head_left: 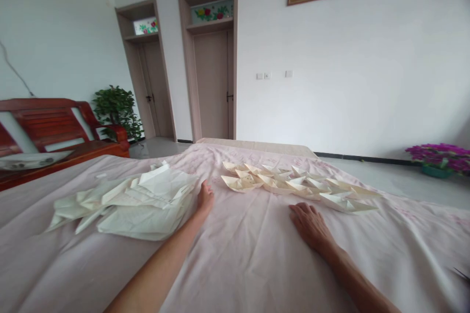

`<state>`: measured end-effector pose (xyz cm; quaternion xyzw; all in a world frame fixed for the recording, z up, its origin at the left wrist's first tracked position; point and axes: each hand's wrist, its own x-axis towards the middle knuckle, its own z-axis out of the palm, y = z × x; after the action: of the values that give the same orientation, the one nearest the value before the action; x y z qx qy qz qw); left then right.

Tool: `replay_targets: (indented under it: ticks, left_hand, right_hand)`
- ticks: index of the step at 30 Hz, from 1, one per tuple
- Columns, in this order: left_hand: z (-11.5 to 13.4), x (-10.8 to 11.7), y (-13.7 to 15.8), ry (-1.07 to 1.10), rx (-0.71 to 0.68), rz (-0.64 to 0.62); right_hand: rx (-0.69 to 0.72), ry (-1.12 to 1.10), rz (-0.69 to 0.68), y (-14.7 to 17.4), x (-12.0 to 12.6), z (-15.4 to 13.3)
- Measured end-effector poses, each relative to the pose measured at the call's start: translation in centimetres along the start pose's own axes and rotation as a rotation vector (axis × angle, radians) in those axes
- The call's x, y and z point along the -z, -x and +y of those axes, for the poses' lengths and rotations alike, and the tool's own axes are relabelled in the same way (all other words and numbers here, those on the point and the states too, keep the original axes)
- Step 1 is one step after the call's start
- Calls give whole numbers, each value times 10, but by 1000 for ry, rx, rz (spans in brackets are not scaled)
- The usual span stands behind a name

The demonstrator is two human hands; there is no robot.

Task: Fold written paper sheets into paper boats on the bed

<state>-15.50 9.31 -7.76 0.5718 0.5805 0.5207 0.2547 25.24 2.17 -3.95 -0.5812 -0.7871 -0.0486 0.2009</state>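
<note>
Paper boats (303,190) partly hide each other; right fingers (302,209) rest loose, left fingers (208,190) curl, hold unclear.

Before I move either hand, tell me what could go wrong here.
1. The right hand lies back-up just in front of the paper boats; sliding it forward might bump or dent the nearest ones.
2. The left hand is close beside the uneven paper pile; a sideways brush could make loose pieces slip.
3. Pile and boats share one creased cloth, so a tug on it could shift both.
</note>
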Motion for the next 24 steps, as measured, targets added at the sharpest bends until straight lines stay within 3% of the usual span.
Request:
replay_targets:
  ticks: [3, 11, 14, 18, 24]
  left_hand:
    - [5, 9, 27, -116, -7, 84]
    - [48, 57, 78, -348, -247, 48]
    - [57, 77, 82, -438, -261, 158]
    - [49, 97, 76, -651, -196, 313]
    - [40, 107, 81, -625, -199, 290]
  right_hand:
    - [-19, 100, 5, 6, -8, -2]
    - [-45, 153, -9, 29, -31, 3]
    - [-36, 184, 2, 34, -35, 4]
    - [-50, 213, 7, 38, -38, 4]
    - [-40, 218, 45, 40, -42, 6]
